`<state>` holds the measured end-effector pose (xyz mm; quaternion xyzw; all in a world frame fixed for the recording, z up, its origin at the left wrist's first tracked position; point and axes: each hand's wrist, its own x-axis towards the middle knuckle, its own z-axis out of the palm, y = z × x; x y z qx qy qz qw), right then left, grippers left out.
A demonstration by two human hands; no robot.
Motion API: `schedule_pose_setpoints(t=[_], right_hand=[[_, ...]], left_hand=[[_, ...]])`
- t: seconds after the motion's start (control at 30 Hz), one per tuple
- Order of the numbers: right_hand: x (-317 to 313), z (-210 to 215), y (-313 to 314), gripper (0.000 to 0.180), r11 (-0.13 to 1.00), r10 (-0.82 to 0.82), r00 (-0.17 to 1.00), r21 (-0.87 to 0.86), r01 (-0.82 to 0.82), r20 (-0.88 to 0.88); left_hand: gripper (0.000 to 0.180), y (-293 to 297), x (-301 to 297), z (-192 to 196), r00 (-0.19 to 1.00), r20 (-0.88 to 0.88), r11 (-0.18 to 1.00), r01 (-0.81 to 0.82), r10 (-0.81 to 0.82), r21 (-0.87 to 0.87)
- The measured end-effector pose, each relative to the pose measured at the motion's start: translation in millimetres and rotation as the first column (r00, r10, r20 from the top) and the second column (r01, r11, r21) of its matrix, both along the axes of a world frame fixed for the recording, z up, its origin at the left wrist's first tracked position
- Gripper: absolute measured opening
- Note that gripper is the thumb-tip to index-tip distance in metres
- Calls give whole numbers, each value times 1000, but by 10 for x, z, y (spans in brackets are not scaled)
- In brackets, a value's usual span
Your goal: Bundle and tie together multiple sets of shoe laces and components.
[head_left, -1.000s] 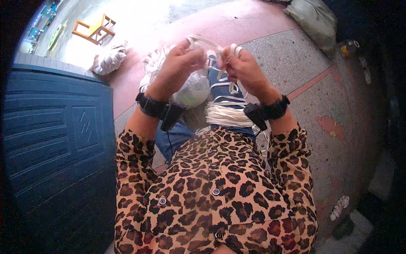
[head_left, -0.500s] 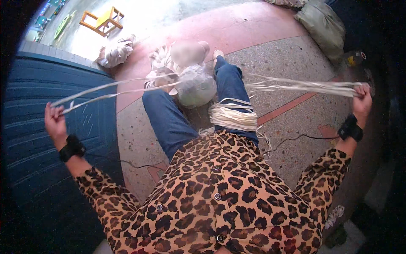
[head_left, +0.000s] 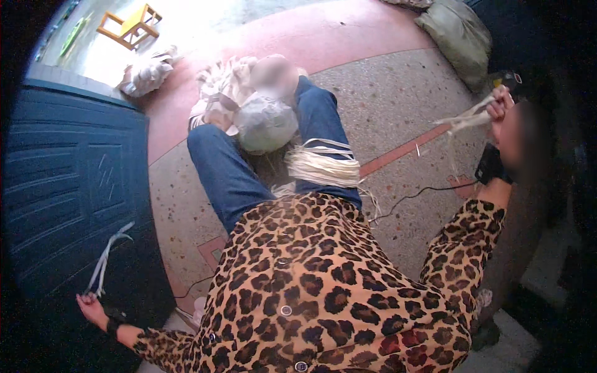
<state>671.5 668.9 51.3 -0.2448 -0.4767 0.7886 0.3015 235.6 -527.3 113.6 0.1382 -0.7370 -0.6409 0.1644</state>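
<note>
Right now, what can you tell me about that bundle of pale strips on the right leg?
The bundle is a thick, cream-coloured band of many narrow strips, cloth-like in look, lying crosswise over the blue jeans on the right leg. The strips overlap closely, with looser ones along the far edge. Thin loose strands trail at its right side, beside the leg. Its underside is hidden, so I can't tell whether it circles the leg fully. Neither the left hand nor the right hand touches it.

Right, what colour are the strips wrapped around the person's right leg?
The wrapped strips are cream-white, which shows best in the head view.
</note>
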Motion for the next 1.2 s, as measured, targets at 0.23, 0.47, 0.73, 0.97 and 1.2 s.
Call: schedule_pose_setpoints(t=[0.23,0.47,0.73,0.97,1.2], right_hand=[[-593,451,-282,15,984,30,984,166,-60,178],[-1200,509,-599,18,985,133,989,104,-139,63],[-1891,1099,-1411,21,853,516,848,159,-497,-123],[-2241,1349,-2219,19,899,435,882,22,-438,-181],[-2486,1460,-2720,17,920,363,911,-77,-383,-193]], left_hand=[[31,213,1247,-767,931,364,950,-124,12,287],[22,2,1067,-1000,849,481,965,-118,221,-236],[39,3695,-465,-947,835,247,782,548,-492,-297],[29,6487,-34,-808,214,191,169,959,-958,-229],[36,7158,441,-1081,-78,142,-112,962,-987,-249]])
